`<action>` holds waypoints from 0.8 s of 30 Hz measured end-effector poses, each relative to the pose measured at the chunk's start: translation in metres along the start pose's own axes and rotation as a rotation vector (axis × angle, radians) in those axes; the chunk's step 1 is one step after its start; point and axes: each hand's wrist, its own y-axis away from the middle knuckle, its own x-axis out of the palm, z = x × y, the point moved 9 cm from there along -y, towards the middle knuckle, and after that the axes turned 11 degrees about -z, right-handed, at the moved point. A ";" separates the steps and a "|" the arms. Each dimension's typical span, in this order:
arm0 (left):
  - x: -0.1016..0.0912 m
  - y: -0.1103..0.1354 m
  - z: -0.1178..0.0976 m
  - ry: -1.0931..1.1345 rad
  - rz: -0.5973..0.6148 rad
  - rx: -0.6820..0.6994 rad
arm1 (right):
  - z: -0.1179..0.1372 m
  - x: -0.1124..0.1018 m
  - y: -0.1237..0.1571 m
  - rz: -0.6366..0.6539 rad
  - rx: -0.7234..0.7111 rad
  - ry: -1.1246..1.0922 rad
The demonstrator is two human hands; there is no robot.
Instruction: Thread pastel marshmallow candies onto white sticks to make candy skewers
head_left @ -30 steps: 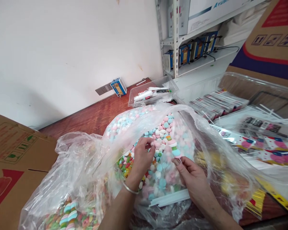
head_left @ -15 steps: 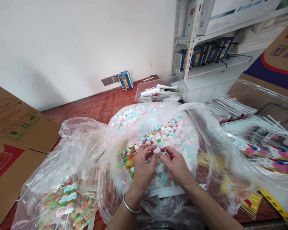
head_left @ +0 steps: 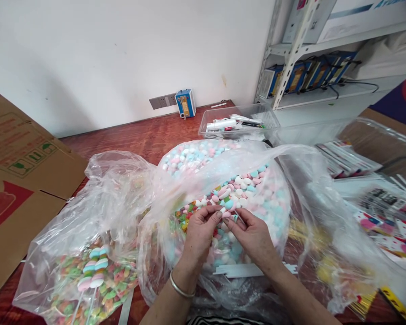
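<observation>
My left hand point(head_left: 200, 234) is closed, thumb and fingertips pinching a small pink-and-white candy point(head_left: 226, 214). Beside it, my right hand point(head_left: 255, 234) grips a candy skewer by its thin white stick; pink, blue and green candies point(head_left: 228, 204) appear lined up just beyond the fingertips. Fingers partly hide where candy and stick meet. Both hands are over an open clear plastic bag point(head_left: 209, 174) on a big round heap of pastel candies point(head_left: 243, 185), with colourful gummy rings point(head_left: 182, 219) at the left. White sticks point(head_left: 240, 270) lie below my wrists.
Two finished-looking candy skewers point(head_left: 96, 266) rest on a bag of gummies point(head_left: 66, 275) at left. Cardboard boxes point(head_left: 20, 167) flank the table. A clear tray point(head_left: 206, 131) of pens, a blue device point(head_left: 185, 104), printed packets point(head_left: 385, 225) and a metal shelf point(head_left: 292, 58) stand around.
The view has shifted slightly, so the background sits farther right. My hands stay together over the heap; the pinched candy is now closer to the stick and more covered by fingers.
</observation>
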 end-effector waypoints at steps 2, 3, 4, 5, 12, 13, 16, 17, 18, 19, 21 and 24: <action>0.001 0.003 0.002 -0.047 0.032 -0.008 | 0.000 -0.001 0.000 -0.001 -0.004 0.037; 0.001 0.004 0.002 -0.043 0.045 -0.008 | -0.001 -0.001 -0.001 -0.004 -0.006 0.071; 0.001 0.005 0.002 -0.029 0.051 -0.010 | -0.002 -0.001 -0.001 -0.006 -0.007 0.109; 0.001 0.006 0.001 -0.004 0.051 -0.018 | -0.004 -0.001 -0.001 -0.005 -0.011 0.142; 0.000 -0.001 0.002 0.410 -0.045 -0.202 | 0.002 -0.006 0.013 0.029 -0.075 0.182; -0.004 -0.003 0.001 0.450 -0.080 -0.196 | 0.004 -0.010 0.019 0.039 -0.084 0.203; -0.015 -0.008 -0.002 0.510 -0.173 -0.147 | 0.004 -0.014 0.040 0.133 -0.123 0.328; -0.018 -0.009 -0.003 0.520 -0.194 -0.129 | 0.003 -0.016 0.046 0.160 -0.146 0.359; -0.020 -0.010 -0.003 0.526 -0.209 -0.112 | 0.002 -0.017 0.052 0.174 -0.166 0.381; -0.021 -0.010 -0.004 0.529 -0.218 -0.098 | 0.001 -0.019 0.056 0.176 -0.182 0.395; -0.021 -0.009 -0.006 0.523 -0.230 -0.074 | -0.003 -0.021 0.060 0.168 -0.192 0.410; -0.020 -0.006 -0.007 0.487 -0.247 -0.052 | -0.006 -0.020 0.061 0.170 -0.179 0.419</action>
